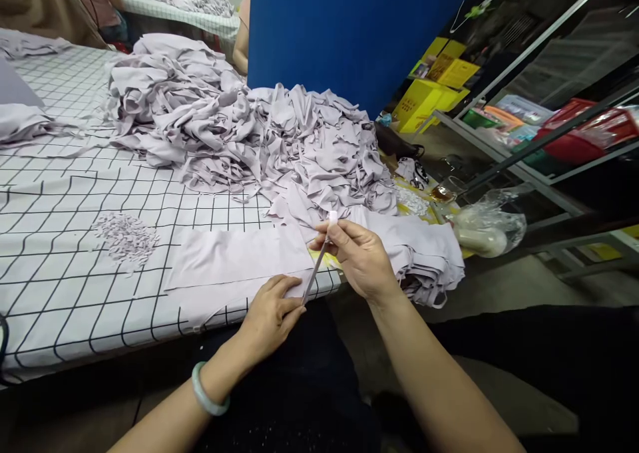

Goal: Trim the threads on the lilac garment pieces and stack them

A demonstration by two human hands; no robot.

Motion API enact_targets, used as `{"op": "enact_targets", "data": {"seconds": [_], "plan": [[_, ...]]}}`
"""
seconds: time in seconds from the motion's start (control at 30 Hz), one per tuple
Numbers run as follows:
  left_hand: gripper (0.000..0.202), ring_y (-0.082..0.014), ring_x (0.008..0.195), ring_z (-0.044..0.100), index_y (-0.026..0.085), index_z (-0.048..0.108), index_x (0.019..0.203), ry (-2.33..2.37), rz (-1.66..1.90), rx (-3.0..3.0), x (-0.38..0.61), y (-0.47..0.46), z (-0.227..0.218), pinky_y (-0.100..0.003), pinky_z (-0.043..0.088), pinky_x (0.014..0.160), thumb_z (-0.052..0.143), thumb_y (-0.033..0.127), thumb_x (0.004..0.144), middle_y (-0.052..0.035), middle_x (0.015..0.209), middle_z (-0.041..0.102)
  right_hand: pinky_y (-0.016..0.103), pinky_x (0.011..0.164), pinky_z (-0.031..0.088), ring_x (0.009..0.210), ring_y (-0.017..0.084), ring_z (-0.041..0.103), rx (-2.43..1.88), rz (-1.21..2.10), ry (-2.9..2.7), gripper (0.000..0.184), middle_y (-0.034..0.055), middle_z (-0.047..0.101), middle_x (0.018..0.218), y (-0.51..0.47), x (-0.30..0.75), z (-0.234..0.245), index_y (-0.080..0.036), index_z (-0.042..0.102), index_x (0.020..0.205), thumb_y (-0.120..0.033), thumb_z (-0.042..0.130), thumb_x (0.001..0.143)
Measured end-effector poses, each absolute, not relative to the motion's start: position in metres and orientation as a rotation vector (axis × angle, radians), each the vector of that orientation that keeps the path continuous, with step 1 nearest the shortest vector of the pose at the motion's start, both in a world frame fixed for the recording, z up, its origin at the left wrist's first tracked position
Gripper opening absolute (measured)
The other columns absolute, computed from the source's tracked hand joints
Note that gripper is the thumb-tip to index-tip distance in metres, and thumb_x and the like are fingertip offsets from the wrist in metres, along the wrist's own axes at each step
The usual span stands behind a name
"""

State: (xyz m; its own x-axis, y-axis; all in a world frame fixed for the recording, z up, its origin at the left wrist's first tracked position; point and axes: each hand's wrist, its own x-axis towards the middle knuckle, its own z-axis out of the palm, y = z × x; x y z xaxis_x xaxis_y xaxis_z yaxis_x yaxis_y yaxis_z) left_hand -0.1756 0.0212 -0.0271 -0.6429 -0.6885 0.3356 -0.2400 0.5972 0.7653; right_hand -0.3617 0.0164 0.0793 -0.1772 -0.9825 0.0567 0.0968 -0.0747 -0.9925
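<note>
A narrow grey-lilac fabric strap [314, 275] runs taut and slanting between my two hands. My left hand [272, 316] is closed at its lower end, thumb and forefinger together by the corner of a pale lilac fabric panel [234, 257]. That panel lies flat along the table's front edge. Higher and to the right, my right hand [363, 257] pinches the strap's upper end. A small white piece [333, 217] sticks up above its fingertips; its kind cannot be made out. Just right of that hand, a folded stack of the same fabric [429, 243] hangs over the edge.
Large heaps of lilac fabric pieces [319, 134] cover the table's back. Small fabric clippings [127, 239] lie on the checked tablecloth [74, 293] at left. A blue panel [339, 34] stands behind. Right are a metal rack [519, 163] and yellow boxes [424, 104]. Other people are partly visible behind.
</note>
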Motion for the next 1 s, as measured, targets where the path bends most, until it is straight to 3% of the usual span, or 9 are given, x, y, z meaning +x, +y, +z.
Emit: {"op": "enact_targets", "data": {"seconds": [0.07,0.13,0.27,0.37,0.5,0.73,1.0], "plan": [[0.02,-0.0264,0.113,0.06,0.022,0.074,0.105,-1.993,-1.065,0.757,-0.173,0.016,-0.015,-0.046,0.052,0.097,0.058,0.025,0.093,-0.011,0.119,0.067,0.025,0.058,0.052,0.057,0.009,0.059,-1.051,-1.332,1.18,0.027,-0.0024,0.062,0.073,0.021,-0.354,0.081,-0.022,0.072,0.098,-0.047,0.067,0.088],[0.022,-0.0229,0.106,0.063,0.02,0.07,0.108,-1.73,-1.265,0.841,-0.168,0.009,0.004,-0.041,0.053,0.094,0.056,0.029,0.094,-0.0103,0.112,0.068,0.021,0.045,0.04,0.046,0.006,0.045,-1.089,-1.189,1.196,0.029,-0.0042,0.057,0.066,0.031,-0.345,0.079,-0.021,0.07,0.102,-0.047,0.062,0.091],[0.023,-0.0158,0.081,0.064,0.016,0.07,0.101,-1.409,-1.785,0.867,-0.156,-0.005,0.041,-0.03,0.054,0.077,0.061,0.034,0.09,-0.0061,0.09,0.07,0.021,0.049,0.032,0.051,0.007,0.039,-1.226,-0.98,1.287,0.029,-0.0056,0.047,0.059,0.056,-0.33,0.065,-0.019,0.067,0.1,-0.045,0.055,0.096],[0.019,-0.0135,0.077,0.062,0.014,0.07,0.09,-1.4,-1.962,0.815,-0.153,-0.005,0.045,-0.027,0.052,0.074,0.068,0.032,0.084,-0.0041,0.084,0.068,0.022,0.053,0.033,0.055,0.009,0.038,-1.292,-0.929,1.367,0.028,-0.0051,0.045,0.062,0.068,-0.322,0.055,-0.018,0.065,0.093,-0.043,0.052,0.097],[0.016,-0.0133,0.081,0.061,0.015,0.067,0.089,-1.488,-1.907,0.854,-0.153,0.002,0.034,-0.028,0.052,0.077,0.067,0.029,0.083,-0.0029,0.086,0.067,0.023,0.057,0.035,0.06,0.011,0.041,-1.382,-0.865,1.481,0.025,-0.0032,0.048,0.066,0.075,-0.317,0.049,-0.018,0.061,0.086,-0.037,0.049,0.097],[0.006,-0.0096,0.069,0.053,0.016,0.065,0.083,-1.826,-1.584,0.885,-0.157,0.007,0.027,-0.023,0.045,0.063,0.059,0.016,0.081,-0.0003,0.079,0.061,0.024,0.055,0.029,0.057,0.011,0.036,-1.533,-0.763,1.708,0.023,-0.004,0.042,0.061,0.081,-0.312,0.042,-0.02,0.05,0.07,-0.028,0.047,0.091],[0.004,-0.0101,0.063,0.051,0.016,0.059,0.08,-1.901,-1.596,0.97,-0.161,0.014,0.026,-0.023,0.043,0.06,0.057,0.017,0.078,0.0007,0.071,0.059,0.025,0.052,0.025,0.052,0.011,0.036,-1.559,-0.637,1.863,0.023,-0.0033,0.043,0.056,0.086,-0.309,0.038,-0.021,0.048,0.066,-0.029,0.047,0.088]]}}
